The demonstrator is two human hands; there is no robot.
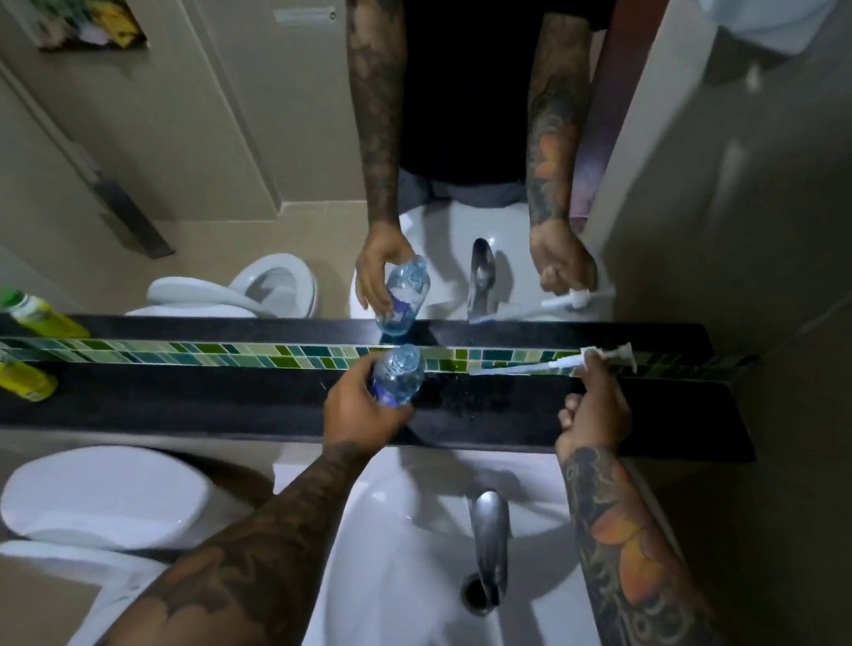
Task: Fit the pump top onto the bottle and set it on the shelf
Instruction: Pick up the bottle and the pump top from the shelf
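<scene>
Two hands are at work over the white sink [392, 600] that fills the lower centre of the frame, its metal tap [487, 541] curving down toward the drain. Above it, the dark shelf [203, 407] runs across the middle of the frame, backed by a strip of green mosaic tile [258, 355] and a mirror [196, 177] that takes up the upper half. At lower left you see the white toilet cistern lid [104, 496].

Your left hand [361, 409], just left of centre, has its fingers wrapped around the clear bottle [398, 375], which tilts with its open neck toward the tile strip, over the shelf. Your right hand [595, 412], right of centre, is closed on the white pump top [610, 355]; its long dip tube [512, 369] stretches left along the tile, well apart from the bottle's neck. The pump is not yet fitted.

At the far left of the shelf lies a yellow bottle with a green cap [7, 371].
</scene>
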